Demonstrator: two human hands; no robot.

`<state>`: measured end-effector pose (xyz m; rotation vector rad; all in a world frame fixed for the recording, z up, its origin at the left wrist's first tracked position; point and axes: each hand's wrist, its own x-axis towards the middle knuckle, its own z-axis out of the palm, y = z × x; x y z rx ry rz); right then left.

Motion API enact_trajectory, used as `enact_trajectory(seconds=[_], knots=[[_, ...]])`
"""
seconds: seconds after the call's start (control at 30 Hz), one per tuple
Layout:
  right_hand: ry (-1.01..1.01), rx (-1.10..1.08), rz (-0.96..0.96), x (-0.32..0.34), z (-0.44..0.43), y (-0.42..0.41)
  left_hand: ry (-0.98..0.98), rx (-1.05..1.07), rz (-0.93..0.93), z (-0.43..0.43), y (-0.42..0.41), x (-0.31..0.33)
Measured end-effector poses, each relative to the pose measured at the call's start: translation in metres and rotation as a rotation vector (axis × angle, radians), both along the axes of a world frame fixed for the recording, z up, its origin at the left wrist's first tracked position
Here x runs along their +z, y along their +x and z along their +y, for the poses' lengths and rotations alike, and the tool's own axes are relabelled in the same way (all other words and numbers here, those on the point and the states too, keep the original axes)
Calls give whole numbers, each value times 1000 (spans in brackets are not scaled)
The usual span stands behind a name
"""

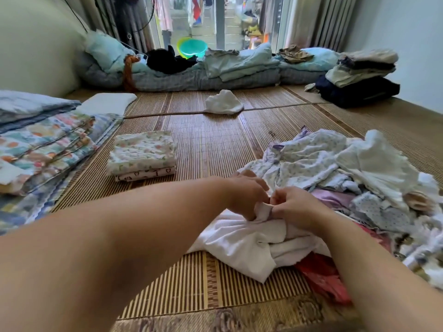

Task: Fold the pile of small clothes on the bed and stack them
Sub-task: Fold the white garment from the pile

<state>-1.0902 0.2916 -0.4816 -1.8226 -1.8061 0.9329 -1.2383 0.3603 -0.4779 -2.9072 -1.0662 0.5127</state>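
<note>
Together, the left hand [247, 191] and right hand [296, 207] pinch a crumpled white cotton garment [242, 243] (beside the unfolded pile [347, 164]) on the bamboo mat [215, 144].

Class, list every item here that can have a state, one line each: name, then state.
white garment: bunched, unfolded, held by both hands
left hand: pinches the garment
right hand: pinches the garment
floral stack: folded, stacked
clothes pile: heaped, unfolded
far white cloth: crumpled, lying alone
</note>
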Motion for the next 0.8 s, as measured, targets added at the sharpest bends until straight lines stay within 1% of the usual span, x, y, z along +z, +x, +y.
enact_trajectory(seconds=[0.07,0.13,0.27,0.37,0.4,0.47,0.57,0.63,0.73,0.8], knots=[[-50,50,66,1,-5,-3,44,-43,-30,-3,-11,18],[-55,98,114,5,-12,-10,52,-3,-50,-13,-29,41],[82,144,231,34,-34,-31,49,178,-92,-42,-83,95],[171,154,356,64,-48,-48,130,270,-115,-63,-132,136],[193,170,357,78,-51,-56,162,297,-126,-71,-149,150],[267,195,262,108,-53,-75,229,330,-151,-86,-178,180],[414,220,136,172,-56,-100,331,314,-224,-106,-208,226],[535,236,105,218,-63,-114,395,358,-291,-120,-222,256],[751,183,35,276,-74,-129,481,390,-378,-138,-235,297],[839,153,55,301,-81,-137,547,380,-437,-146,-239,319]])
